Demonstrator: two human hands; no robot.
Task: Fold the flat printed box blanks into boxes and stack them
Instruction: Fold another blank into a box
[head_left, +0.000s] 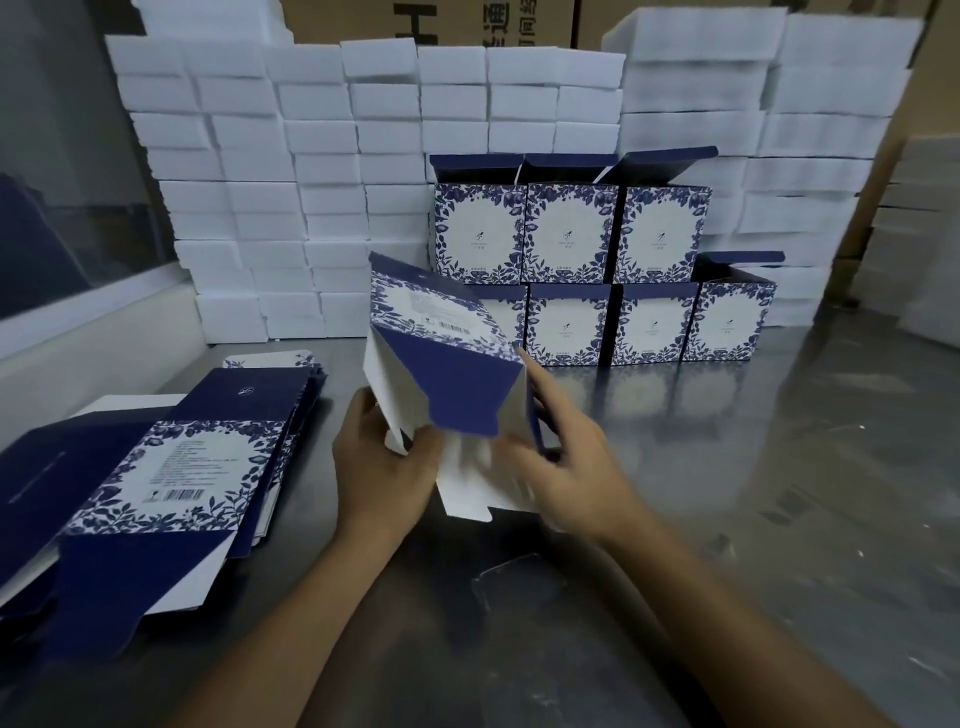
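A half-formed blue-and-white printed box (441, 358) is tilted above the middle of the steel table, its open bottom flaps turned toward me. My left hand (382, 467) grips its lower left edge, thumb on a white flap. My right hand (558, 462) holds the right side, fingers curled around the blue side flap; the fingertips are blurred. A pile of flat printed blanks (156, 478) lies at the left. Several folded boxes (571, 260) stand stacked in two rows behind, lids open.
White foam blocks (311, 182) are stacked as a wall along the back and right. Brown cartons (431, 21) rise behind them. The steel table (727, 493) is bare at the right and front. A glass partition (62, 182) borders the left.
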